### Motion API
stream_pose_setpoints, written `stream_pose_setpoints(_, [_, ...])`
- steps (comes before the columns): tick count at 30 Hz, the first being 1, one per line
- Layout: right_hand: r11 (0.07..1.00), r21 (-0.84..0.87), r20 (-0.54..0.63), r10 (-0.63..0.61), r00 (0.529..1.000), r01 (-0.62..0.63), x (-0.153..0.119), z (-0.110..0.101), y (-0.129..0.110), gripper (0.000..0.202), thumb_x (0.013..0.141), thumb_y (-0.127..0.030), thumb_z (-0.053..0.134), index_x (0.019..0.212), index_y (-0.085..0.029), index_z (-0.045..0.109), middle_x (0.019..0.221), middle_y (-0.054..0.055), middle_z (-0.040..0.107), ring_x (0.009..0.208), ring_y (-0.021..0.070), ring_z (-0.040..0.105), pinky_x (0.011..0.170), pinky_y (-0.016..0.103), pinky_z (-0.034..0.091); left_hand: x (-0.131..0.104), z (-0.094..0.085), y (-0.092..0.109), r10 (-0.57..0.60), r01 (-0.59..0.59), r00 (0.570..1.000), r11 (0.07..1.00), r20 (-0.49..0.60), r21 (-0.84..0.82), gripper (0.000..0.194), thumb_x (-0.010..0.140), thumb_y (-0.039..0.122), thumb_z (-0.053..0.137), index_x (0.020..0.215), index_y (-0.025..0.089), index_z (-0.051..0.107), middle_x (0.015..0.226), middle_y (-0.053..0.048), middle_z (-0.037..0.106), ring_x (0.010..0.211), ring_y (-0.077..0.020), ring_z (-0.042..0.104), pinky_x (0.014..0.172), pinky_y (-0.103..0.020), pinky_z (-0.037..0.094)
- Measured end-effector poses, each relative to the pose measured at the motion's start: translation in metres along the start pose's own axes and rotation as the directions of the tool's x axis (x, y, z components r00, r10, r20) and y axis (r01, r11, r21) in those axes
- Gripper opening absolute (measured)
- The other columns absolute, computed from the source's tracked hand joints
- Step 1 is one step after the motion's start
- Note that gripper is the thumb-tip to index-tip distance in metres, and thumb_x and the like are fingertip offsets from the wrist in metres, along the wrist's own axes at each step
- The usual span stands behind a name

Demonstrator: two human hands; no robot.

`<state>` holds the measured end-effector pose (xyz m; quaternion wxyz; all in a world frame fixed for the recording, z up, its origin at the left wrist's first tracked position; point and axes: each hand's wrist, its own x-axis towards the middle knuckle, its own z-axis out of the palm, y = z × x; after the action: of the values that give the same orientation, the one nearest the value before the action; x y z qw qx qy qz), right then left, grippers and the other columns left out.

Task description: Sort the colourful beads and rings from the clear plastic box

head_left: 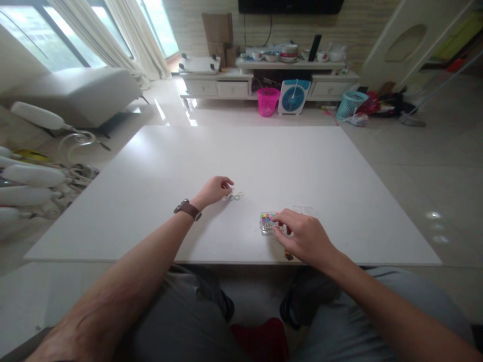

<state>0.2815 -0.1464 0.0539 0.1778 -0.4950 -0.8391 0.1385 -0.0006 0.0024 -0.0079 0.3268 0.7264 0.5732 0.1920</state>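
Note:
Near the middle of the white table, several small rings [236, 196] lie close together, pale and silvery. My left hand [218, 190] rests beside them, its fingers loosely curved and apart, the thumb close to the nearest ring. A small clear plastic box [266, 231] sits closer to me, with bright multicoloured pieces and silvery metal bits inside. My right hand [302, 236] is over the box's right side, thumb and forefinger drawn together at its contents. Whatever is between those fingertips is too small to make out. A clear lid [304, 209] shows behind the right hand.
Below my right hand, a small brown-and-yellow item [289, 255] lies near the front edge of the table [241, 151]. Beyond the table stand a pink basket [267, 102], a blue-and-white fan [294, 97] and a low cabinet [234, 89]. A grey bench [75, 93] is at left.

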Motion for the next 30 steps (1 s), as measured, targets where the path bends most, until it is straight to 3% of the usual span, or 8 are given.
stream_pose_setpoints(6, [1.0, -0.007, 0.008, 0.0, 1.0, 0.0, -0.0014, -0.0036, -0.0013, 0.016, 0.091, -0.026, 0.054, 0.1, -0.022, 0.067, 0.092, 0.001, 0.067, 0.067, 0.0113, 0.057, 0.067, 0.025, 0.039, 0.0043, 0.009, -0.0001, 0.003, -0.002, 1.0, 0.998, -0.013, 0.064, 0.015, 0.073, 0.028, 0.062, 0.078, 0.015, 0.068, 0.073, -0.004, 0.07, 0.064, -0.014, 0.061, 0.057, -0.024, 0.043])
stream_pose_setpoints(22, [0.999, -0.045, 0.041, -0.01, 0.999, 0.012, -0.0028, -0.0089, -0.0054, 0.017, 0.093, -0.026, 0.05, 0.091, -0.021, 0.066, 0.091, 0.003, 0.066, 0.069, 0.0126, 0.057, 0.068, 0.026, 0.038, 0.0071, 0.0042, -0.0053, -0.027, 0.031, 0.998, 0.995, -0.049, 0.091, 0.023, 0.073, 0.031, 0.062, 0.084, 0.016, 0.076, 0.077, -0.006, 0.074, 0.071, -0.0173, 0.064, 0.064, -0.027, 0.046])
stream_pose_setpoints(30, [0.999, -0.053, 0.048, 0.001, 0.999, 0.002, -0.0027, -0.0065, -0.0035, 0.019, 0.094, -0.027, 0.05, 0.09, -0.021, 0.067, 0.092, 0.003, 0.066, 0.068, 0.0124, 0.057, 0.068, 0.026, 0.038, 0.0073, 0.0092, -0.0071, 0.013, -0.009, 0.999, 0.995, -0.04, 0.101, 0.02, 0.075, 0.028, 0.063, 0.084, 0.016, 0.077, 0.078, -0.007, 0.074, 0.07, -0.0172, 0.064, 0.068, -0.028, 0.047])
